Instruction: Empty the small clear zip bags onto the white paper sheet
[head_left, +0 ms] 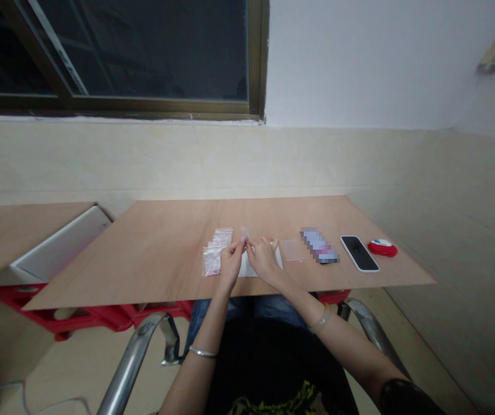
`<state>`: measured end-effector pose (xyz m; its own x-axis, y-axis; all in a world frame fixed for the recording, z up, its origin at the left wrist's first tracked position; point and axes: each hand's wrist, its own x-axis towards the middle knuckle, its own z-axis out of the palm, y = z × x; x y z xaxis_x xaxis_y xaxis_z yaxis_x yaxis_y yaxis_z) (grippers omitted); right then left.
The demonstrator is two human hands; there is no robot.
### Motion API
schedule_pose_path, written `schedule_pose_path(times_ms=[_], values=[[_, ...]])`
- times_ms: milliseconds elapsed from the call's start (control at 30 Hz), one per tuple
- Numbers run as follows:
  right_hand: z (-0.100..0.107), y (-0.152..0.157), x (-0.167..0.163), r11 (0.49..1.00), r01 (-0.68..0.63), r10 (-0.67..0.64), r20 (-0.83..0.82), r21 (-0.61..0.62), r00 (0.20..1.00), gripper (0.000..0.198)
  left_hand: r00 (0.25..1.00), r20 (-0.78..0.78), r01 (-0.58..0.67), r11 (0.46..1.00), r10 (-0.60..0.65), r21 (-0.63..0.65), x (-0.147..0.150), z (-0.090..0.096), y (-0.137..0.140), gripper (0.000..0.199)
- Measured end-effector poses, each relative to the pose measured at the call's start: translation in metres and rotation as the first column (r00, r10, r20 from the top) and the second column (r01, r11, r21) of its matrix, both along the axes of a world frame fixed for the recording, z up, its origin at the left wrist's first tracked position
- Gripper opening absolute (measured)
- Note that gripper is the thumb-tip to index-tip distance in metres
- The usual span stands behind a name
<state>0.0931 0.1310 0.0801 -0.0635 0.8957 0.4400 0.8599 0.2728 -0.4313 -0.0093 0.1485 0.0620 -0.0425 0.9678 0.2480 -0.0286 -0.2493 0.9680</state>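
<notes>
Over the middle of the table, my left hand (pixel 230 260) and my right hand (pixel 263 258) meet at the fingertips. Both are closed in a pinch on a small clear plastic piece (pixel 244 231), perhaps a little bag; its details are too small to tell. Under my hands lies a white sheet (pixel 248 269), partly covered by them. Just left of my left hand is an overlapping pile of small clear plastic bags (pixel 212 260) with reddish edges. A flat, clear pinkish plastic piece (pixel 291 251) lies to the right of my right hand.
Further right on the wooden tabletop (pixel 152 253) lie a phone with a blurred screen (pixel 320 246), a white-edged phone (pixel 359 253) and a red and white object (pixel 382 248). Red stools (pixel 95 317) stand beneath. A second table (pixel 26 230) is at the left.
</notes>
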Motion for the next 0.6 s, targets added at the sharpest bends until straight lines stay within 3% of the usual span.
schedule_pose_path(times_ms=[333,600], values=[[0.0015,0.005,0.0071,0.999,0.002,-0.011,-0.198,-0.045,0.98,0.025,0.99,0.102,0.105,0.994,-0.101,-0.043,0.0026,-0.0028,0.0002,0.033],[-0.0003,0.0038,0.005,0.998,-0.063,0.061,-0.18,-0.008,0.982,0.027,0.975,0.217,0.071,0.996,-0.055,-0.063,0.0013,-0.0039,0.0025,0.03]])
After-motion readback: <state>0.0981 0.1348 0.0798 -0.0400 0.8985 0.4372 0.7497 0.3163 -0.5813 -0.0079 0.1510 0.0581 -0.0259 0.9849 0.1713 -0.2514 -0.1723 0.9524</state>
